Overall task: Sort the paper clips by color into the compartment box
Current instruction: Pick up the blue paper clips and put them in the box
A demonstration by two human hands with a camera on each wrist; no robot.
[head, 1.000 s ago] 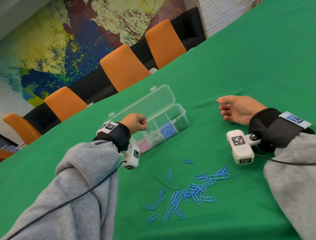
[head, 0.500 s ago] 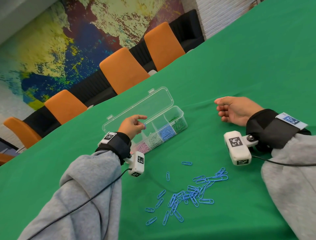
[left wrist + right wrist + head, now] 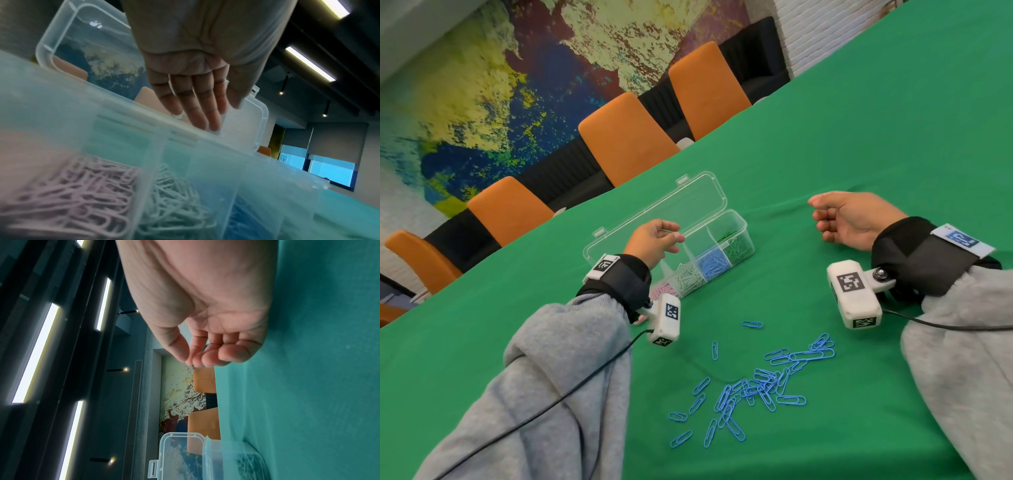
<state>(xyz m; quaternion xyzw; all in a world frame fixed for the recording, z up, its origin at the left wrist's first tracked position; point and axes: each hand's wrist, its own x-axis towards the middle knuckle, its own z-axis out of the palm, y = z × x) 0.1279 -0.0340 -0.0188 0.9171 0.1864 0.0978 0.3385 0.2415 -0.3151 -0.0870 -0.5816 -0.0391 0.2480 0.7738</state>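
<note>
Left hand (image 3: 654, 240) is hovering with fingers spread, holding nothing, over the compartment box (image 3: 736, 222); it should be reaching for 1 blue clip (image 3: 752, 324) next, the right hand (image 3: 849, 219) resting loosely curled and holding nothing

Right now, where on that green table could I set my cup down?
Bare green cloth stretches beyond the right hand and the compartment box. Nearer the person it is crowded: loose blue paper clips lie scattered between both sleeves.

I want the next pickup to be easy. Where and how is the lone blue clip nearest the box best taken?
A judgement: pinch the lone blue clip across its two long sides, coming straight down. It lies flat on the green cloth apart from the blue pile, so fingertips fit on both sides.
</note>
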